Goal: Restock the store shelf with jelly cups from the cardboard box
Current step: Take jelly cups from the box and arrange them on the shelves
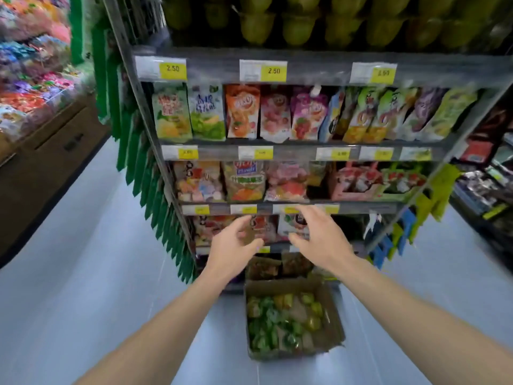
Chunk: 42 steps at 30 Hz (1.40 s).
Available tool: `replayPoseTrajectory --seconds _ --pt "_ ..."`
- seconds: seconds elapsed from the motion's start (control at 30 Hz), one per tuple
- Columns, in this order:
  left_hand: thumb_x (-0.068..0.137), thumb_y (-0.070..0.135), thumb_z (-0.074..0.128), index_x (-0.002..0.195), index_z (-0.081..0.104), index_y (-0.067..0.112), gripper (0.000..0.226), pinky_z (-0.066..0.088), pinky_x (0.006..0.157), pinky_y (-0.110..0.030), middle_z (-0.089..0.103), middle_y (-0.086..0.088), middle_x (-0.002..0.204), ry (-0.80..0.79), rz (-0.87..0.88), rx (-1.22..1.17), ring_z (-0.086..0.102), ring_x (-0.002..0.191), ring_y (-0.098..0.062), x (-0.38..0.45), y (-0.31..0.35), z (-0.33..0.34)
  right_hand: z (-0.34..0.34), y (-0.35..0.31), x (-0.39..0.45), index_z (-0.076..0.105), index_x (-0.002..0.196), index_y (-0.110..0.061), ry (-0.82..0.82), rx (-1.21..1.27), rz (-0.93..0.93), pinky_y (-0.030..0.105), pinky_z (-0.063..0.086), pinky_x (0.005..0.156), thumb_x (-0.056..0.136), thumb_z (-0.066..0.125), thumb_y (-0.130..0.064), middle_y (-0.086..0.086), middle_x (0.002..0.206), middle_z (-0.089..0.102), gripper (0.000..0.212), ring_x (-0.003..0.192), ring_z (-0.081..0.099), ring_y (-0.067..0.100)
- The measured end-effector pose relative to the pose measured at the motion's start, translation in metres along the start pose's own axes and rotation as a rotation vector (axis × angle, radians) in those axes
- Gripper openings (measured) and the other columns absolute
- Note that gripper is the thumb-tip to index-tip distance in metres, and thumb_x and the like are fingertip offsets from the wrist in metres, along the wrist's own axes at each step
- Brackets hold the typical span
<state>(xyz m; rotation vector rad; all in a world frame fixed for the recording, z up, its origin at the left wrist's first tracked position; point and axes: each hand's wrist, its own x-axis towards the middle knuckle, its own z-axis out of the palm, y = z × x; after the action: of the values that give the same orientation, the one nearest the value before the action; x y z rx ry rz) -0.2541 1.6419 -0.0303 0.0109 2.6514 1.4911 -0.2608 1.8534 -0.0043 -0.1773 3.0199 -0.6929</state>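
Both hands, left hand (pixel 236 243) and right hand (pixel 316 234), are hovering empty, fingers spread wide. I'm judging the jelly cups (pixel 283 320) in the cardboard box (pixel 330 309) light and slippery; I'm planning rim grips.

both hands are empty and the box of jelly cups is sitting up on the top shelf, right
Not quite. Both the left hand and right hand are empty, but the cardboard box of jelly cups sits on the floor at the foot of the shelves, as the head view shows.
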Motion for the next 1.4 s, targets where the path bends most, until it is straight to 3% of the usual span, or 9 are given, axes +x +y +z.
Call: replayPoseTrajectory --seconds 0.27,0.4,0.5,0.8,1.0,1.23,1.33,1.4 --pt "0.087 0.03 0.074 0.144 0.048 0.027 0.063 0.049 0.1 -0.033 0.056 0.004 0.141 -0.161 -0.229 0.011 0.057 0.121 -0.014 -0.034 -0.056 0.099 0.059 0.117 -0.049 0.038 0.147 -0.023 -0.147 0.029 0.131 0.038 0.04 0.107 0.092 0.062 -0.039 0.0 0.147 0.042 0.062 0.135 0.041 0.022" --pt "0.086 0.025 0.076 0.143 0.051 0.019 0.063 0.045 0.09 -0.022 0.059 -0.001 0.136 -0.171 -0.354 0.018 0.059 0.111 -0.013 -0.04 -0.067 0.154 0.082 0.182 -0.061 0.042 0.144 -0.019 -0.243 0.045 0.18 0.037 0.043 0.101 0.09 0.064 -0.037 0.005 0.142 0.046 0.06 0.13 0.046 0.026" --pt "0.086 0.023 0.076 0.141 0.053 0.019 0.059 0.046 0.087 -0.023 0.06 -0.001 0.134 -0.147 -0.449 -0.03 0.062 0.111 -0.017 -0.037 -0.078 0.196 0.101 0.227 -0.066 0.043 0.144 -0.018 -0.341 0.042 0.207 0.034 0.04 0.098 0.09 0.064 -0.036 0.006 0.141 0.046 0.061 0.127 0.047 0.027" --pt "0.084 0.02 0.078 0.139 0.055 0.018 0.06 0.049 0.101 -0.033 0.06 -0.002 0.133 -0.114 -0.617 -0.136 0.062 0.112 -0.019 -0.009 -0.137 0.291 0.181 0.325 -0.057 0.046 0.142 -0.016 -0.539 0.053 0.259 0.033 0.04 0.101 0.088 0.067 -0.031 0.009 0.139 0.05 0.06 0.124 0.051 0.029" --pt "0.085 0.023 0.076 0.143 0.051 0.019 0.063 0.047 0.101 -0.029 0.057 0.002 0.137 -0.187 -0.675 -0.132 0.061 0.116 -0.018 0.027 -0.235 0.357 0.287 0.381 -0.041 0.044 0.142 -0.018 -0.611 0.086 0.347 0.034 0.044 0.097 0.09 0.064 -0.032 0.008 0.138 0.048 0.058 0.121 0.053 0.027" --pt "0.085 0.026 0.077 0.14 0.053 0.026 0.06 0.048 0.099 -0.022 0.059 0.013 0.125 -0.27 -0.67 -0.128 0.061 0.114 -0.007 0.062 -0.355 0.441 0.432 0.443 -0.019 0.045 0.138 -0.021 -0.659 0.093 0.414 0.035 0.046 0.092 0.087 0.067 -0.031 0.007 0.133 0.046 0.057 0.116 0.055 0.03" --pt "0.084 0.029 0.078 0.142 0.051 0.026 0.064 0.046 0.091 -0.012 0.059 0.014 0.127 -0.313 -0.67 -0.1 0.062 0.11 -0.004 0.074 -0.412 0.473 0.491 0.47 -0.006 0.046 0.138 -0.02 -0.65 0.069 0.428 0.038 0.048 0.092 0.087 0.067 -0.031 0.009 0.135 0.046 0.057 0.116 0.056 0.033" --pt "0.084 0.029 0.078 0.143 0.05 0.027 0.065 0.049 0.095 -0.021 0.06 0.015 0.124 -0.341 -0.671 -0.088 0.063 0.107 -0.003 0.082 -0.448 0.491 0.527 0.488 0.001 0.044 0.141 -0.019 -0.641 0.058 0.44 0.038 0.047 0.095 0.087 0.067 -0.031 0.009 0.139 0.044 0.059 0.118 0.054 0.033"
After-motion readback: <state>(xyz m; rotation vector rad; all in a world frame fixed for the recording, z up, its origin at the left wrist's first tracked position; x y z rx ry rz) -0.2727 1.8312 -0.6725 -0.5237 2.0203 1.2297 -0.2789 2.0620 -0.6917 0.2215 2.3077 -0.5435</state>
